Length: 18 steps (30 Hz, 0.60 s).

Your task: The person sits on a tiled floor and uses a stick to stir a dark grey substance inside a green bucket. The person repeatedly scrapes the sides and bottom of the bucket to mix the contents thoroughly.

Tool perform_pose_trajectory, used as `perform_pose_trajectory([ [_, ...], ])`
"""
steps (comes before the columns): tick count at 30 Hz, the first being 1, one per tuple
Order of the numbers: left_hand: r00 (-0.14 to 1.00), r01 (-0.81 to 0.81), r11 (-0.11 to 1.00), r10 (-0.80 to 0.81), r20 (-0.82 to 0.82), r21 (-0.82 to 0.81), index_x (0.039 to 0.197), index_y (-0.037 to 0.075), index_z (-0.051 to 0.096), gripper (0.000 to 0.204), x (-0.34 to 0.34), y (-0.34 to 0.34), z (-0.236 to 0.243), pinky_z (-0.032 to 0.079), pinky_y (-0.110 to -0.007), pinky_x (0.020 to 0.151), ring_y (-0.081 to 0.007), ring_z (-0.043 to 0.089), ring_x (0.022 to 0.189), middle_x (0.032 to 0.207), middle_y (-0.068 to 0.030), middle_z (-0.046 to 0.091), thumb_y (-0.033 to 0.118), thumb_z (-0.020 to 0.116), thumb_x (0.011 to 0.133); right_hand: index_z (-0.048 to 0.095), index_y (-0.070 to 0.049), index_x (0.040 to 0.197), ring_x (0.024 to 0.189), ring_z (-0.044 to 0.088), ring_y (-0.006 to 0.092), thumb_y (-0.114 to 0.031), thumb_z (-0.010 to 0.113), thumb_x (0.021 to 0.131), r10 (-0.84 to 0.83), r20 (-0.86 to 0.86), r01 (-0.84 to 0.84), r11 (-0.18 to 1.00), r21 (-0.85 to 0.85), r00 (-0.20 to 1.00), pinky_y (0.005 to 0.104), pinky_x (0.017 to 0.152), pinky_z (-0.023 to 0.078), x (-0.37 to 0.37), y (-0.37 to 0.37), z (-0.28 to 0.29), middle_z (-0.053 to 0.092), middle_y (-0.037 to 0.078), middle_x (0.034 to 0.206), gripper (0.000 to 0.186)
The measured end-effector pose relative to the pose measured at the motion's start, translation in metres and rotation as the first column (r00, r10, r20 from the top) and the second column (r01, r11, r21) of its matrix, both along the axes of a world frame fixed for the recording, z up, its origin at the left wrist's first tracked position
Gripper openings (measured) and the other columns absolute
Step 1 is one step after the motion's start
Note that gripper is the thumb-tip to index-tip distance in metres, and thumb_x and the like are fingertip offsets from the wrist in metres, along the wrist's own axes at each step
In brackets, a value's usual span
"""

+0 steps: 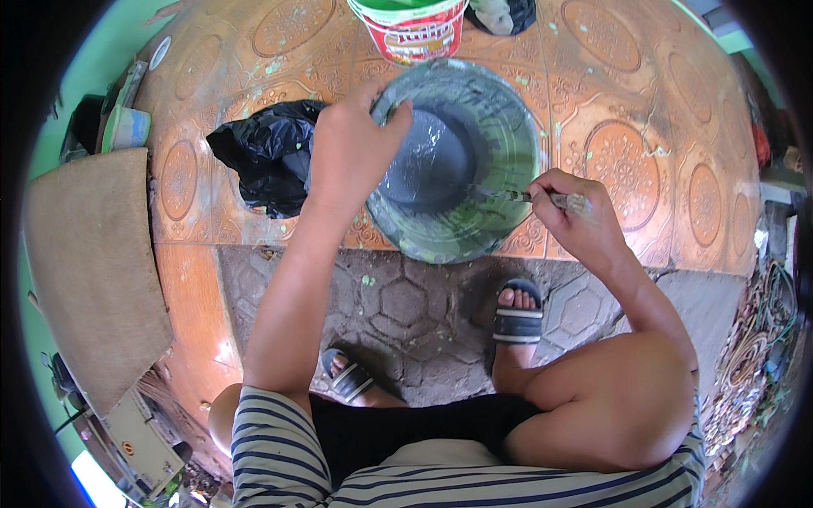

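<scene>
A round basin [508, 110], smeared grey-green, is tilted at the front of the tiled ledge. Grey liquid [432, 169] with a shiny surface pools on its left side. My left hand [356, 140] grips the basin's upper left rim, thumb over the inside. In my right hand [580, 212], closed at the basin's right rim, is a slim paint-smeared tool [511, 196]. Its tip points left over the grey liquid's edge; the exact kind is hard to make out. Beside my left wrist lies a crumpled black plastic bag [267, 157].
A red and white bucket [415, 38] with green inside stands behind the basin. Next to it is a dark bag with pale contents [502, 15]. A brown board [93, 271] leans at left. My sandalled feet [518, 313] rest on paving below the ledge [627, 169]. Cords [758, 330] lie at right.
</scene>
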State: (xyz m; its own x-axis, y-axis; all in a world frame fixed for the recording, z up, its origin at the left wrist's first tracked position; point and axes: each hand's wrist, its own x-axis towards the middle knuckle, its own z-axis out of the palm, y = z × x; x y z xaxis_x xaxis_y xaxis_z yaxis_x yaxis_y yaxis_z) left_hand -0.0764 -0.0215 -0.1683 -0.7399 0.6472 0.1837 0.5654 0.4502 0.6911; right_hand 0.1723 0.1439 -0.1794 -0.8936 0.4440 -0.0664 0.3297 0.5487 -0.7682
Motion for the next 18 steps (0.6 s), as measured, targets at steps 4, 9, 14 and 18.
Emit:
perform_pose_trajectory([
  [4,1.000,0.002,1.000,-0.002,-0.002,0.018,0.120,-0.006,0.072,0.043,-0.002,-0.004,-0.003,0.057,-0.036,0.083,-0.0285,0.077,0.087,0.097,-0.0241,0.077,0.025,0.078,0.091,0.071,-0.002,0.105,0.069,0.062,0.0111,-0.017,0.073,0.097,-0.184,0.095,0.198,0.965,-0.170,0.978,0.0295,0.065,0.050,-0.011,0.023,-0.005,0.070,0.007,0.078,0.016],
  [9,0.998,-0.012,1.000,0.012,0.057,0.007,0.122,-0.006,0.071,0.041,-0.005,-0.005,-0.006,0.057,-0.037,0.085,-0.0311,0.078,0.093,0.100,-0.0259,0.076,0.020,0.077,0.091,0.065,-0.004,0.124,0.073,0.054,0.0069,-0.012,0.072,0.097,-0.146,0.030,0.148,0.953,-0.263,0.989,0.0263,0.067,0.048,-0.003,0.044,-0.021,0.060,-0.001,0.084,0.029],
  [14,0.998,-0.040,0.999,0.039,0.045,0.007,0.123,-0.006,0.070,0.044,-0.004,-0.010,-0.007,0.057,-0.040,0.089,-0.0404,0.075,0.101,0.106,-0.0288,0.075,0.024,0.077,0.091,0.060,-0.006,0.135,0.076,0.051,0.0083,-0.003,0.069,0.093,-0.069,0.071,0.082,0.974,-0.213,0.995,0.0269,0.069,0.047,0.008,0.062,-0.018,0.054,-0.002,0.087,0.043],
  [18,0.990,-0.050,0.999,0.049,0.132,0.008,0.121,-0.006,0.070,0.045,-0.005,-0.012,-0.007,0.058,-0.042,0.084,-0.0422,0.075,0.095,0.099,-0.0298,0.074,0.025,0.077,0.090,0.062,-0.010,0.134,0.083,0.059,0.0116,0.000,0.066,0.092,-0.058,0.099,0.067,0.994,-0.091,0.993,0.0280,0.078,0.051,0.020,0.098,-0.022,0.061,0.001,0.095,0.043],
])
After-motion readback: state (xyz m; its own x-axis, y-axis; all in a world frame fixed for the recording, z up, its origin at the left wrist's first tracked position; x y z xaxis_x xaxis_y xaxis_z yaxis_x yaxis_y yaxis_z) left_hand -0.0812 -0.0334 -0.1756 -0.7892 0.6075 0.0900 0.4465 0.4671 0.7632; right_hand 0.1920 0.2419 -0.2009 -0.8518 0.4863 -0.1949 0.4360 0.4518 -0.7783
